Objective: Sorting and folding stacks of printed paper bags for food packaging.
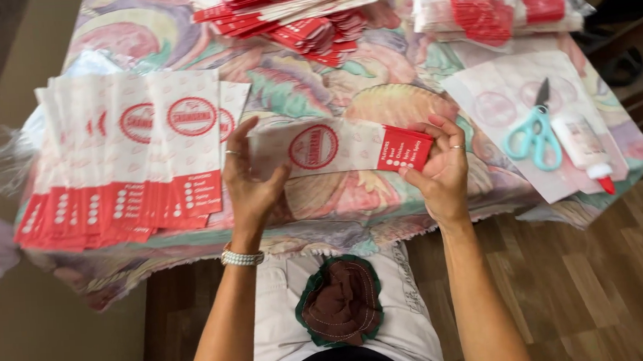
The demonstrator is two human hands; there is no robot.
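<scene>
A white paper bag (334,147) with a round red logo and a red end is held sideways over the near middle of the table (352,193), which is covered with a flowery cloth. The bag's left end is gripped by the left hand (249,179), fingers curled around it, and its red right end is pinched between thumb and fingers of the right hand (440,167). Just left of the left hand, a fanned row of finished bags (123,166) is laid out, red ends toward the near edge. More stacks of bags (289,11) are piled at the far side. Off to the right, teal scissors (533,134) and a glue bottle (583,148) with a red tip are lying on a loose sheet of paper (495,95).
</scene>
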